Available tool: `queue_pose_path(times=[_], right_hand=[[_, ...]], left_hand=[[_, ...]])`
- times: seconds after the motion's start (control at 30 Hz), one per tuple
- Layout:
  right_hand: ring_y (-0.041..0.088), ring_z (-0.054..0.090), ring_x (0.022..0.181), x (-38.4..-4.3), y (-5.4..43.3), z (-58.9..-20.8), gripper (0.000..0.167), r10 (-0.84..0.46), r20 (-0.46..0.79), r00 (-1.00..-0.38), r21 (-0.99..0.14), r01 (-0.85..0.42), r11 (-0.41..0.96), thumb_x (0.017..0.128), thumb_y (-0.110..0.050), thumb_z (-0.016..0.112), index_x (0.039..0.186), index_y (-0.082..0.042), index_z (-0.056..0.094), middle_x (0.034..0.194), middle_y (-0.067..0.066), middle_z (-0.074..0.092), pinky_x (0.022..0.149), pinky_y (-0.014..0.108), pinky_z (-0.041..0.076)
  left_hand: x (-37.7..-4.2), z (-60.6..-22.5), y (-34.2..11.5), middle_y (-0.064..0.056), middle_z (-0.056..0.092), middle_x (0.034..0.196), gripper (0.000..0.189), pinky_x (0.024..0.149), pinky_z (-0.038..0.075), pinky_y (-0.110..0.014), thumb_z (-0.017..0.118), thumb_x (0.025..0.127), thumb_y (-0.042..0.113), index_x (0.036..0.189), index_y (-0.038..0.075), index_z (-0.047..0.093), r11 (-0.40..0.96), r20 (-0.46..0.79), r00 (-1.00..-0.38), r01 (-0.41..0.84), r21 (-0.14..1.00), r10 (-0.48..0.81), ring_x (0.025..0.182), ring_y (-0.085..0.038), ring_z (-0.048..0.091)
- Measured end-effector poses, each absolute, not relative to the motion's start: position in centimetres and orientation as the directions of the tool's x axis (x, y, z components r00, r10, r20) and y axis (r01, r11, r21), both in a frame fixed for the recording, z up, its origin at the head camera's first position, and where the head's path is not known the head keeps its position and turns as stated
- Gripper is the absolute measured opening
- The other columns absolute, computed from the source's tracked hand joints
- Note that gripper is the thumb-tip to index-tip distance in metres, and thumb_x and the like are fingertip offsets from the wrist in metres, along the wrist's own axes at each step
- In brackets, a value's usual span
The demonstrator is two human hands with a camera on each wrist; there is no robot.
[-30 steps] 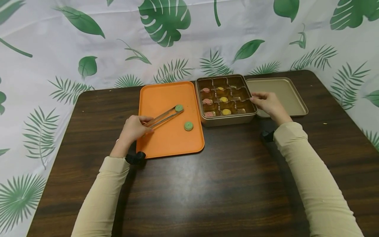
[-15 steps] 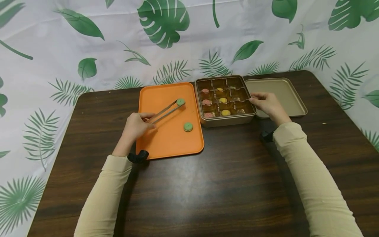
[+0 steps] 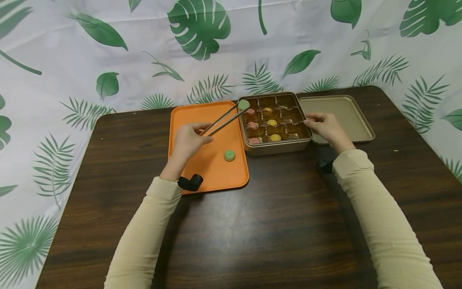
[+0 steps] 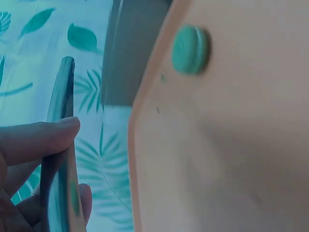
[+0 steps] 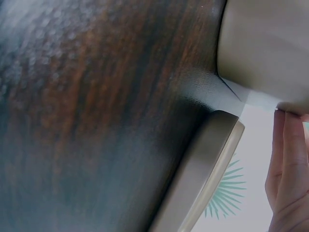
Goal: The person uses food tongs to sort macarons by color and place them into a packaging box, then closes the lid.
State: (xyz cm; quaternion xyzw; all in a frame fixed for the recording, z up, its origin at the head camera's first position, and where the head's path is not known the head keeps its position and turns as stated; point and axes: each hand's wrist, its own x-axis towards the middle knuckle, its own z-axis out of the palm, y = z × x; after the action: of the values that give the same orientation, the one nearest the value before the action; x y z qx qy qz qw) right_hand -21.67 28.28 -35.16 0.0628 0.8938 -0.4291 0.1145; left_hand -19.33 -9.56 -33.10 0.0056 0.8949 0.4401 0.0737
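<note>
My left hand (image 3: 188,140) grips metal tongs (image 3: 224,121) whose tips hold a green macaron (image 3: 244,105) over the far left corner of a gold tin box (image 3: 278,149). In the left wrist view the thumb and fingers (image 4: 43,140) close around the tongs. The box has a divided brown insert, with pink macarons (image 3: 253,125) in the left column and yellow macarons (image 3: 272,122) in the middle one. With thumb and fingers, my right hand (image 3: 328,127) holds the box's right rim. Another green macaron (image 3: 229,155) lies on the orange tray (image 3: 209,178).
Right of the box a shallow gold lid (image 3: 346,116) lies on the dark wooden table (image 3: 252,233), partly behind my right hand. The tray stands close against the box's left side. A leaf-patterned cloth (image 3: 144,48) hangs behind the table.
My left hand has lifted the green macaron in the tongs off the tray area and carried it right and away from me to the box's corner. My right hand stays at the rim.
</note>
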Motion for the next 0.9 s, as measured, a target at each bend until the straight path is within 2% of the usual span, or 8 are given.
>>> queue_pose_path(times=[0.23,0.43,0.53,0.57,0.63,0.73,0.8,0.9], right_hand=[[0.020,0.050,0.118,-21.7,28.4,-35.4,0.057,0.005,-0.269,-0.963,-0.755,0.214,0.620,0.100,-0.035,0.044,0.147,-0.003,0.036,0.140,0.024,0.046,0.098,0.029,0.045],[0.017,0.051,0.114,-21.8,28.4,-35.5,0.057,0.010,-0.265,-0.964,-0.759,0.215,0.614,0.100,-0.034,0.045,0.147,-0.003,0.037,0.138,0.022,0.045,0.104,0.038,0.044],[0.018,0.051,0.114,-21.8,28.4,-35.5,0.056,0.011,-0.262,-0.965,-0.763,0.214,0.610,0.100,-0.033,0.045,0.147,-0.003,0.037,0.137,0.022,0.046,0.105,0.041,0.043],[0.018,0.051,0.114,-21.8,28.3,-35.5,0.057,0.011,-0.261,-0.965,-0.763,0.213,0.611,0.100,-0.034,0.046,0.147,-0.002,0.037,0.136,0.022,0.046,0.105,0.041,0.043],[0.018,0.051,0.114,-21.8,28.3,-35.4,0.057,0.011,-0.264,-0.964,-0.761,0.216,0.612,0.100,-0.035,0.046,0.147,-0.003,0.037,0.136,0.021,0.046,0.105,0.041,0.043],[0.011,0.052,0.108,-21.8,28.3,-35.3,0.057,0.010,-0.262,-0.965,-0.757,0.212,0.618,0.100,-0.035,0.046,0.147,-0.004,0.037,0.135,0.019,0.047,0.101,0.035,0.045],[0.003,0.052,0.100,-21.8,28.3,-35.3,0.057,0.012,-0.258,-0.966,-0.752,0.208,0.626,0.100,-0.035,0.046,0.146,-0.004,0.038,0.133,0.018,0.049,0.097,0.029,0.046],[-0.007,0.050,0.089,-21.8,28.3,-35.2,0.056,0.009,-0.248,-0.969,-0.754,0.199,0.626,0.099,-0.034,0.047,0.146,-0.003,0.039,0.130,0.017,0.051,0.090,0.021,0.046]], left_hand=[[-19.3,-33.0,-6.2,-0.007,0.067,0.124,0.044,0.086,0.053,-0.042,0.074,0.082,0.011,0.125,0.017,0.066,0.635,-0.066,-0.989,0.032,0.772,0.130,0.110,-0.029,0.060],[-19.2,-33.1,-3.9,-0.006,0.069,0.120,0.041,0.081,0.053,-0.038,0.074,0.082,0.012,0.122,0.017,0.068,0.652,-0.072,-0.981,0.064,0.755,0.179,0.106,-0.027,0.063],[-19.3,-33.2,-2.9,-0.005,0.070,0.118,0.040,0.072,0.050,-0.030,0.075,0.082,0.015,0.121,0.020,0.068,0.678,-0.089,-0.978,0.063,0.733,0.187,0.102,-0.022,0.063],[-19.4,-33.2,-2.6,-0.004,0.070,0.118,0.040,0.066,0.047,-0.027,0.075,0.082,0.015,0.121,0.021,0.069,0.685,-0.092,-0.977,0.065,0.726,0.190,0.095,-0.020,0.063],[-19.4,-33.3,-2.0,-0.004,0.070,0.118,0.042,0.055,0.037,-0.023,0.076,0.081,0.016,0.122,0.023,0.068,0.698,-0.095,-0.975,0.075,0.713,0.202,0.073,-0.016,0.058],[-19.5,-33.3,-1.1,-0.011,0.073,0.102,0.045,0.046,0.022,-0.022,0.075,0.082,0.016,0.124,0.027,0.066,0.717,-0.103,-0.968,0.096,0.691,0.229,0.048,-0.012,0.033],[-19.5,-33.4,-0.6,-0.010,0.073,0.103,0.045,0.044,0.018,-0.022,0.074,0.083,0.017,0.125,0.029,0.065,0.728,-0.103,-0.965,0.110,0.677,0.242,0.044,-0.010,0.020],[-19.5,-33.3,0.0,-0.004,0.071,0.115,0.044,0.043,0.017,-0.022,0.074,0.084,0.020,0.126,0.029,0.064,0.732,-0.107,-0.961,0.119,0.671,0.255,0.042,-0.009,0.018]])
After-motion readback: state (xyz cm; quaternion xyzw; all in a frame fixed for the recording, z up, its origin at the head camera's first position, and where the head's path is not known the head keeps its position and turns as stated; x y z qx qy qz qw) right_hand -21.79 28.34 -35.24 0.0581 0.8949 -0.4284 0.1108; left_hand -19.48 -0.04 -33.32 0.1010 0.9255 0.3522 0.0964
